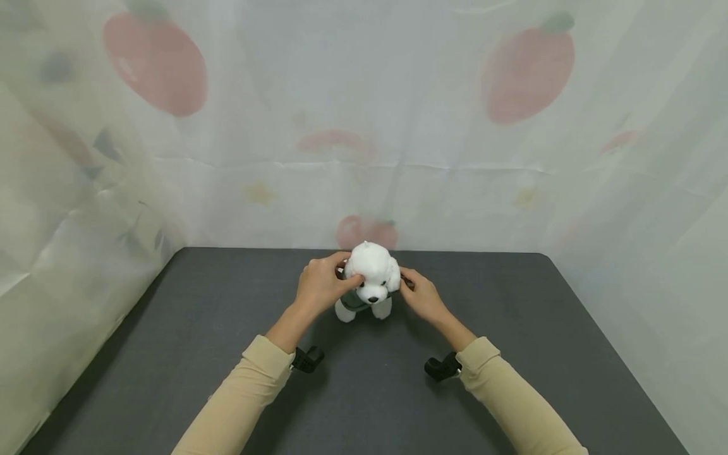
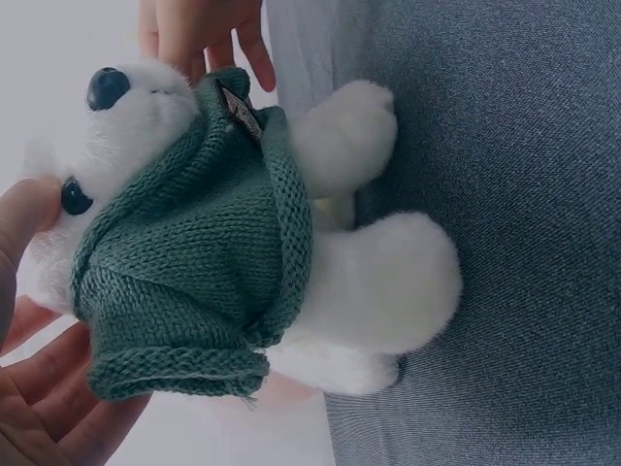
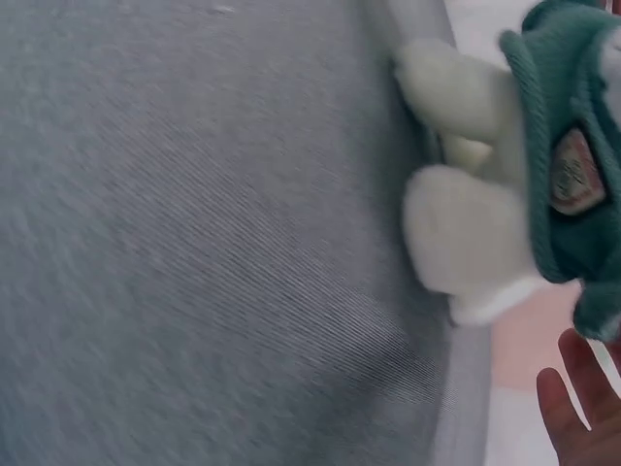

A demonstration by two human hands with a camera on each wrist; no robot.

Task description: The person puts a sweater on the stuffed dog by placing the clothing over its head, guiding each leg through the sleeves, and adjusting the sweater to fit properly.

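A white plush dog (image 1: 372,273) in a green knit sweater (image 2: 184,262) stands on the dark grey table (image 1: 199,354), near its far edge and facing me. My left hand (image 1: 321,284) grips the dog's head and left side, thumb beside its eye. From the other side my right hand (image 1: 421,294) holds the dog, with fingertips (image 2: 204,29) at the sweater's collar. The right wrist view shows the dog's white legs (image 3: 466,243), the sweater's hem (image 3: 572,146) with a small patch, and two of that hand's fingers (image 3: 572,413).
A pale cloth printed with red fruit (image 1: 529,72) hangs behind and on both sides of the table. Black wrist mounts (image 1: 307,359) sit at my beige sleeves.
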